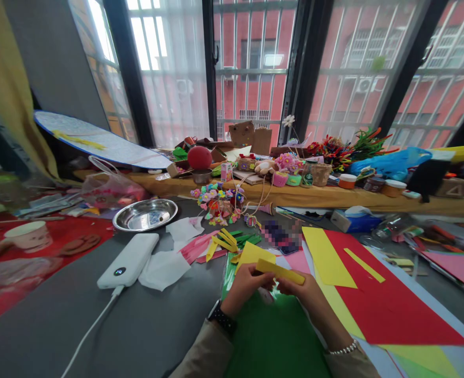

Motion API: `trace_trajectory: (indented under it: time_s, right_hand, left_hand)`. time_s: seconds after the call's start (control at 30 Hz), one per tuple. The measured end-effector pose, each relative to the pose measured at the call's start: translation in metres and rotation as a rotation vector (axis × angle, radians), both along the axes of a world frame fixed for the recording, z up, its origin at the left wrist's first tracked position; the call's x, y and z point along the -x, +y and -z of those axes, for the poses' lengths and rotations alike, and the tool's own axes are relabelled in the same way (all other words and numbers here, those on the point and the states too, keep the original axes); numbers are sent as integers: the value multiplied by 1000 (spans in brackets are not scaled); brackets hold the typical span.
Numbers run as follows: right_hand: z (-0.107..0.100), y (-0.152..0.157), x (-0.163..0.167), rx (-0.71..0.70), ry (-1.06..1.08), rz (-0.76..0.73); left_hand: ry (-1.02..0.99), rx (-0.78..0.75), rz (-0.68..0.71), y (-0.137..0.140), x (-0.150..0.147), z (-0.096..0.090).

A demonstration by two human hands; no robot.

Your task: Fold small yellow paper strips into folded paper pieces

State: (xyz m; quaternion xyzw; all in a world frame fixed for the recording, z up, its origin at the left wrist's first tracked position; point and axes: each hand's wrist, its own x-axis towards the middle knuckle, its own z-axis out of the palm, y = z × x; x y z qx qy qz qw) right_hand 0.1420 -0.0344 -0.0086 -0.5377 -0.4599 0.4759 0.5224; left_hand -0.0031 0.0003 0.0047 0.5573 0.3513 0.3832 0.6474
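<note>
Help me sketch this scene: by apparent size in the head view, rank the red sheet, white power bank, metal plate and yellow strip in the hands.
1. Red sheet
2. White power bank and metal plate: too alike to rank
3. Held yellow strip

The person is wearing dull greyish-beige sleeves, the left sleeve (207,350) and right sleeve (352,364) both ending on the forearms. A watch (223,318) is circling the wrist of the left hand (247,283), its black strap showing small pale dots. A bracelet (344,348) of round, pearly beads is ringing the wrist of the right hand (299,287).
</note>
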Motion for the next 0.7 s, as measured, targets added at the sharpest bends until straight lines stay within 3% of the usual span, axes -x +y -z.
trace_trajectory:
  time_s: [0.37, 0.7]
  right_hand:
    - [-7, -2, -20, -84, -27, 37]
    - [-14, -3, -12, -9, 140, 39]
  left_hand:
    - [-49, 69, -283, 8, 7, -2]
    - [-28, 34, -271, 8, 4, 0]
